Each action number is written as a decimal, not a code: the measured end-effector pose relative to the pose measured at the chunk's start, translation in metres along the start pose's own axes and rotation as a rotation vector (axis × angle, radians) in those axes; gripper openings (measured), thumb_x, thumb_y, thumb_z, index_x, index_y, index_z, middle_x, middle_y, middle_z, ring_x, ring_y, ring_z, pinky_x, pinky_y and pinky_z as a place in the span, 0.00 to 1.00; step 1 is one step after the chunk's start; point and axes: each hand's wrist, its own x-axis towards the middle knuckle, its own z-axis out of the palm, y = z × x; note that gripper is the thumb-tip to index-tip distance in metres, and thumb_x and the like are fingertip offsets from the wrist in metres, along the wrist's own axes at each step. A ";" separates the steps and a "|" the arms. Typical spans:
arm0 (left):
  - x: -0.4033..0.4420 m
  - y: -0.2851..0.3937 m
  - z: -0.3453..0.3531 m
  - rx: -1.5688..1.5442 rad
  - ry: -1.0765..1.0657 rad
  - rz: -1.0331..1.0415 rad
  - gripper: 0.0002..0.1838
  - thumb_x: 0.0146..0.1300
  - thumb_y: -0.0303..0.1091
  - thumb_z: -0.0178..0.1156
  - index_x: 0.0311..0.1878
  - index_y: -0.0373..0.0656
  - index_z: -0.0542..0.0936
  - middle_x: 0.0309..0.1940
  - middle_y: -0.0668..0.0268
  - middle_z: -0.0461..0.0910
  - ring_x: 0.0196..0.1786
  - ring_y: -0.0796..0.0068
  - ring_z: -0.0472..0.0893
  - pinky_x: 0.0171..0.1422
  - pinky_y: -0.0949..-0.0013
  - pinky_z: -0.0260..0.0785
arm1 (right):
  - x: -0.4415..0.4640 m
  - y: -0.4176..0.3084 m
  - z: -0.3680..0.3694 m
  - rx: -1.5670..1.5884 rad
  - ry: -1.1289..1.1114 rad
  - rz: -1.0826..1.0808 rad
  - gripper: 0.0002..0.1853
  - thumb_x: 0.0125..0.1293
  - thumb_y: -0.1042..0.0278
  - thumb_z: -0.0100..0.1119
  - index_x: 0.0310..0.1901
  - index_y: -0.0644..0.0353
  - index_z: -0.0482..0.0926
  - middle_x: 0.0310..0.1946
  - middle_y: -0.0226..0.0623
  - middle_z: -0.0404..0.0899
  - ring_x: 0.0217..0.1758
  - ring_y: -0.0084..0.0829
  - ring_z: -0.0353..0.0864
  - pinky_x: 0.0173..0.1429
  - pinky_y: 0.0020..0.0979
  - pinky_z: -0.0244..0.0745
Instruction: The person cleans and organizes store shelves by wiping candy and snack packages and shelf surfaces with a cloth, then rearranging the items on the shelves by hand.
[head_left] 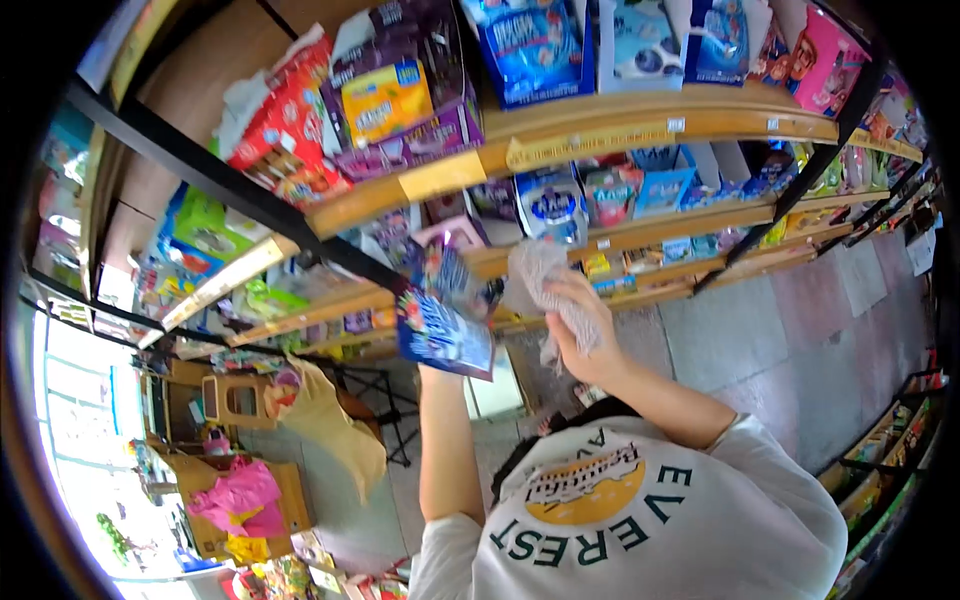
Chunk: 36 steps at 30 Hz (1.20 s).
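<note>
My left hand is raised in front of the shelves, mostly hidden behind the dark blue snack pouch that it holds. Just above that pouch is another shiny packet; whether the same hand grips it too, I cannot tell. In my right hand is a crumpled whitish cloth, with the fingers closed around it. The cloth is close to the edge of the middle shelf, where a blue and white pouch stands behind it.
A wooden upper shelf carries a red bag, a purple box and blue packets. A black metal post crosses in front. Cardboard boxes with a pink bag lie at lower left. Grey floor tiles extend right.
</note>
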 end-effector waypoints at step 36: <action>-0.136 0.059 0.026 0.535 1.045 0.579 0.11 0.61 0.30 0.46 0.44 0.33 0.69 0.36 0.65 0.73 0.38 0.77 0.73 0.44 0.74 0.66 | 0.341 0.012 0.103 -0.833 -0.544 -0.164 0.21 0.61 0.50 0.40 0.53 0.48 0.67 0.44 0.48 0.74 0.47 0.48 0.73 0.49 0.42 0.69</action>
